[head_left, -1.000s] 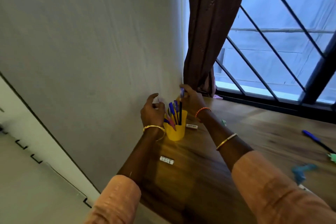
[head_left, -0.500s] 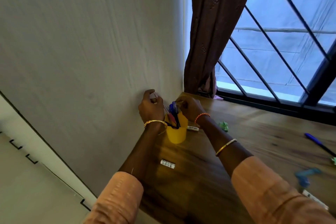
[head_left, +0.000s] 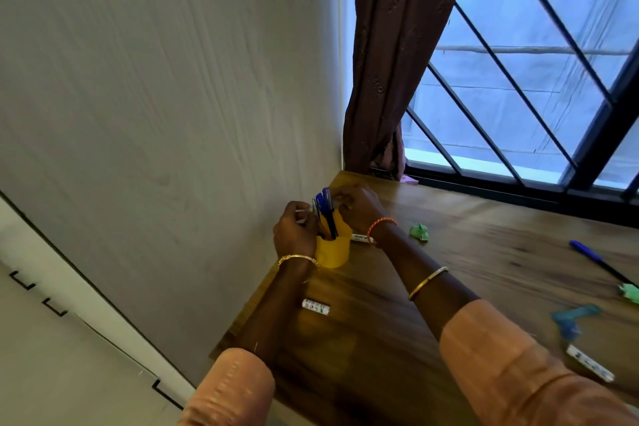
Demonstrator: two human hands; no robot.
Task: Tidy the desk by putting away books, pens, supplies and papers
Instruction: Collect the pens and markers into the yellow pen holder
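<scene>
Both hands are closing in on the yellow cup (head_left: 332,252) at the back left corner of the bench (head_left: 397,322), tighter than a moment ago. The right hand (head_left: 359,207), which was lifted over the pens (head_left: 325,207) a second back, is now coming down onto the cup's rim with fingers curled, seemingly pressing a pen home; what exactly it is pinching I cannot tell. The left hand (head_left: 295,232) is curling round the cup's wall side and holding something thin and white against the pens. The pens are standing bunched in the cup, so this batch looks as good as stowed.

Plenty is still waiting. A white marker (head_left: 359,238) is lying just behind the cup, partly under the right wrist, and a small white labelled tube (head_left: 315,307) is sitting near the left edge by the left forearm. A crumpled green paper (head_left: 419,231) is lying beyond the right wrist. Towards the right edge are a blue pen (head_left: 598,261), another green scrap (head_left: 630,292), a teal thing (head_left: 572,318) too blurred to name, and another white marker (head_left: 590,363).

Nothing is blocking the cup, though the wall is crowding its left side.
</scene>
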